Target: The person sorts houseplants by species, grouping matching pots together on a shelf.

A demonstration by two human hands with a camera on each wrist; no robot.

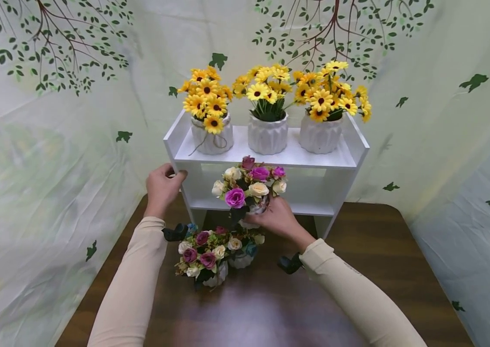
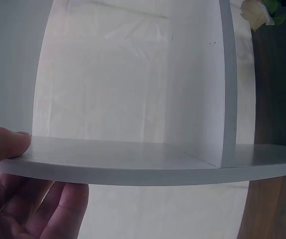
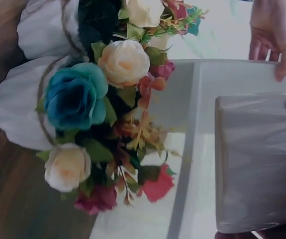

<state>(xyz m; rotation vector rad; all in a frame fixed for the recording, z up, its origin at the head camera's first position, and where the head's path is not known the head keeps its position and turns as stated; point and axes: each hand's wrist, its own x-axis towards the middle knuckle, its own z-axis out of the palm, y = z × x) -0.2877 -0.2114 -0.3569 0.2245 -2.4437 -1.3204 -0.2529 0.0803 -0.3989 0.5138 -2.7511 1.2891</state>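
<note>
Head view: I see left hand (image 1: 163, 187) pinching smooth shelf edge (image 2: 152, 177), 9 o'clock; right hand (image 1: 280, 219) gripping fluted pot (image 3: 259, 164); roomy bay (image 1: 307, 190), 2 o'clock.

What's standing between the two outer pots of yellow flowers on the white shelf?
A third white pot holding yellow flowers stands between them, as the head view shows.

three flowerpots (image 1: 267, 136) on the shelf (image 1: 306, 165)
</note>
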